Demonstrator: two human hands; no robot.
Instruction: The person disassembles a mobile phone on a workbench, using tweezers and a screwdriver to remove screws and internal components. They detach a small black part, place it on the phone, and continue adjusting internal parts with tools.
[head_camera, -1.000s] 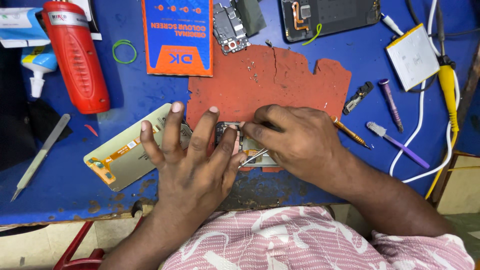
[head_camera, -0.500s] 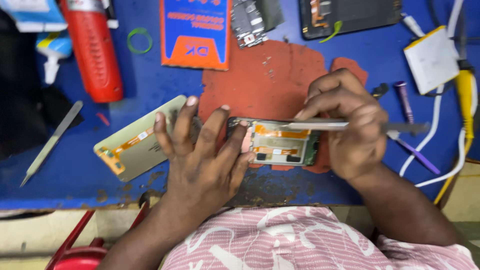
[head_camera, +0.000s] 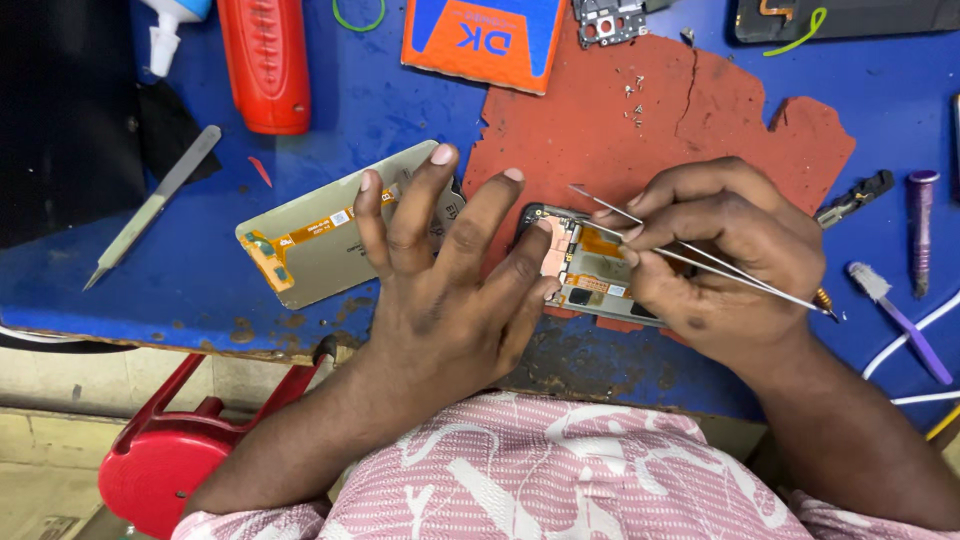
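While my forearms enter from the lower edge, the blue bench (head_camera: 420, 110) fills the view, its worn near edge running just below my wrists. On it lies the red mat (head_camera: 680, 110), torn and cracked, with tiny screws (head_camera: 632, 95) scattered near its top. My left hand (head_camera: 440, 290) rests palm down, fingers spread and apart, gripping nothing; two fingertips lie over the loose screen panel (head_camera: 310, 240), and the thumb presses the left end of the phone (head_camera: 590, 275). My right hand (head_camera: 725, 260) is curled, thumb and fingers pinched together on the tweezers (head_camera: 700, 255). The phone sits open at the mat's near edge, between my hands, its long axis roughly left to right and tilted slightly down toward the right; its right end is hidden under my right hand. The tweezers run from upper left to lower right, tips up left above the phone's top edge. Open room lies left of the panel, up to the grey spudger (head_camera: 155, 205). To the right, a purple tool (head_camera: 920, 225) and a brush (head_camera: 895, 315) lie near my right wrist.
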